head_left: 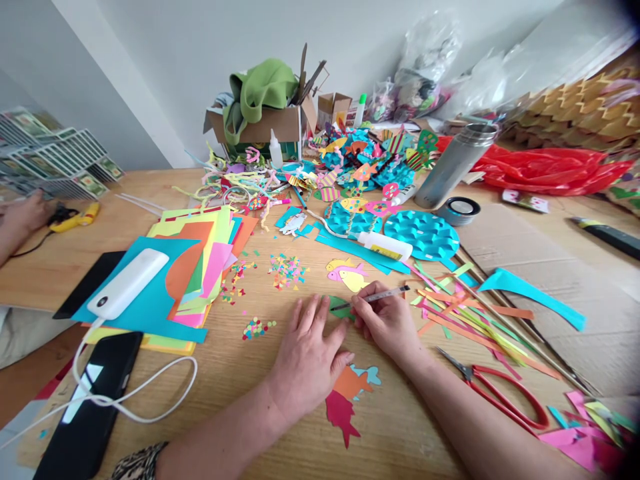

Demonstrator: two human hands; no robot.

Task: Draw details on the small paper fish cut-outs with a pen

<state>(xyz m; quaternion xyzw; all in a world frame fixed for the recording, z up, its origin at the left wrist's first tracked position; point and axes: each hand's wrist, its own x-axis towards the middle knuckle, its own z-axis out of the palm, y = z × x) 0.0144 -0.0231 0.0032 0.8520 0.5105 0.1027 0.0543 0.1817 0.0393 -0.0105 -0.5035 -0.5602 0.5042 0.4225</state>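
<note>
My right hand (pixel 383 320) grips a slim grey pen (pixel 387 293), its tip on a green paper cutout (pixel 340 305). Flat beside it lies my left hand (pixel 313 350), fingers stretched out, fingertips touching the cutout's edge. Much of the green paper is hidden under both hands. Just beyond are yellow and pink paper fish (pixel 353 277). Below my left hand rest an orange paper fish (pixel 353 381), a light blue one (pixel 373 375) and a red one (pixel 343 417). Red-handled scissors (pixel 505 393) lie to the right of my right forearm.
Coloured paper sheets (pixel 150 280) carry a white power bank (pixel 127 283), with a black phone (pixel 95 407) nearer. Paper confetti (pixel 287 270) and paper strips (pixel 465 307) are scattered about. A glue bottle (pixel 385 245), steel flask (pixel 457 163) and decorated fish stand behind. Another person's hand (pixel 25 217) is far left.
</note>
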